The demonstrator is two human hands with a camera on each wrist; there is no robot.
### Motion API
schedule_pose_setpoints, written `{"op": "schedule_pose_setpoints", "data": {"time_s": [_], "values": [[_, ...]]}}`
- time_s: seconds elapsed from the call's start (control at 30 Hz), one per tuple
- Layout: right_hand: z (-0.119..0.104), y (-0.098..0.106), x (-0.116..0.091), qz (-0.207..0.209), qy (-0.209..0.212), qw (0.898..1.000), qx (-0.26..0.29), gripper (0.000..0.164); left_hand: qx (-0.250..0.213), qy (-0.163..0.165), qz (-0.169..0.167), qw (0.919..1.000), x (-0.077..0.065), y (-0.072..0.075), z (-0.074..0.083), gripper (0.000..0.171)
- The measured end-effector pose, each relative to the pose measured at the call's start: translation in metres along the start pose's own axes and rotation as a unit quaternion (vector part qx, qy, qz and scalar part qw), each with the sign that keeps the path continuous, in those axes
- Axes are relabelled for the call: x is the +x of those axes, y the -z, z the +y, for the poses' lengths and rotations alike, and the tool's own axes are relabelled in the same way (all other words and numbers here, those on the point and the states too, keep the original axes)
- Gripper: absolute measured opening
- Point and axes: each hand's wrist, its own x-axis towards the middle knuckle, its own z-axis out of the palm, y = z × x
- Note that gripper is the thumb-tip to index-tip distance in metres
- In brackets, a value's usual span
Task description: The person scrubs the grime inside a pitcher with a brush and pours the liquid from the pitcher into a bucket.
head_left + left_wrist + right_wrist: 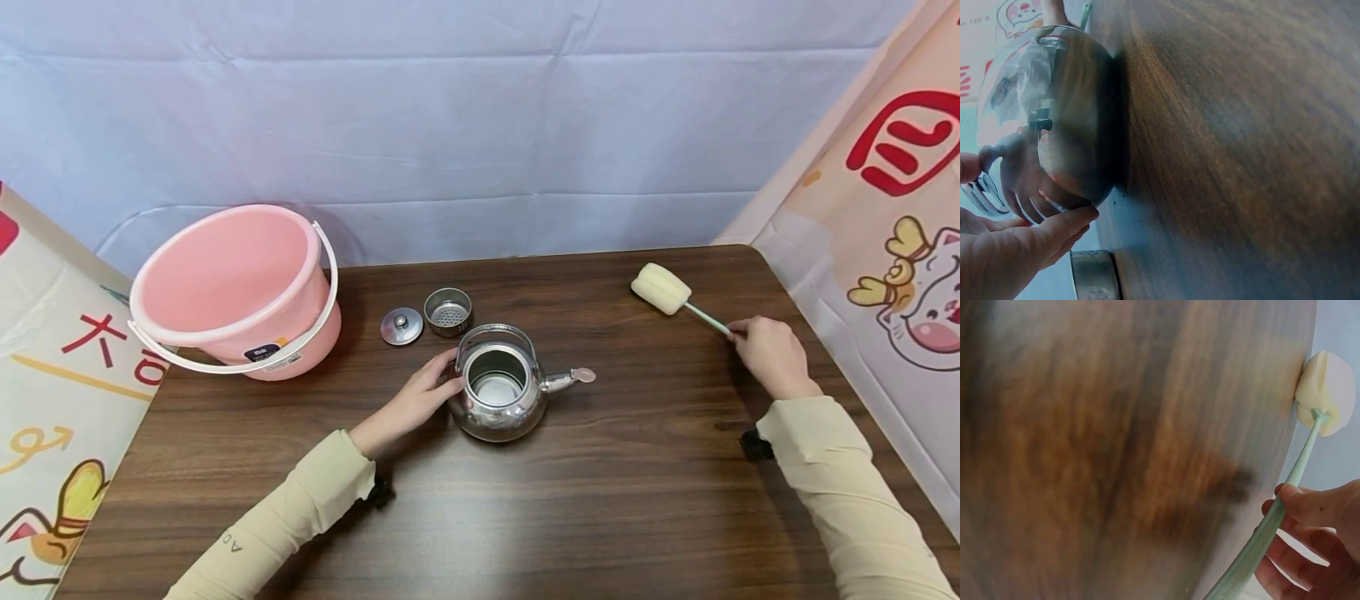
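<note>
A shiny steel kettle (498, 421) stands upright and lidless at the middle of the table, its loop handle raised and its spout pointing right. My left hand (415, 402) holds the kettle's left side, thumb near the rim and fingers along the body, as the left wrist view also shows. Off to the right, my right hand (772, 358) grips the green handle of a sponge brush (1329, 394) between thumb and fingers. The brush's pale yellow sponge head (662, 289) points away to the left. In the head view it appears close to the tabletop; whether it touches cannot be told.
Behind the kettle lie its round lid (401, 326) and a small perforated steel strainer (447, 312). A pink bucket (303, 312) with a white handle stands at the table's back left. Cloth backdrops (450, 125) rise behind and beside the wooden table (622, 500).
</note>
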Motion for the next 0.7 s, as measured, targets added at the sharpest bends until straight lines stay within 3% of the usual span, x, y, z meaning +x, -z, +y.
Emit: {"op": "schedule_pose_setpoints", "data": {"time_s": [0.23, 0.4, 0.7], "values": [[-0.003, 0.002, 0.0, 0.007, 0.008, 1.0, -0.005, 0.023, 0.004, -0.002, 0.001, 1.0, 0.0, 0.001, 0.003, 0.05], [-0.009, 0.006, -0.001, 0.043, 0.036, 0.998, -0.013, 0.02, 0.005, -0.003, 0.0, 1.0, 0.0, 0.001, 0.004, 0.049], [-0.046, 0.018, -0.002, 0.08, 0.078, 0.994, -0.003, 0.024, -0.003, -0.003, 0.001, 1.0, 0.001, 0.0, 0.004, 0.05]]}}
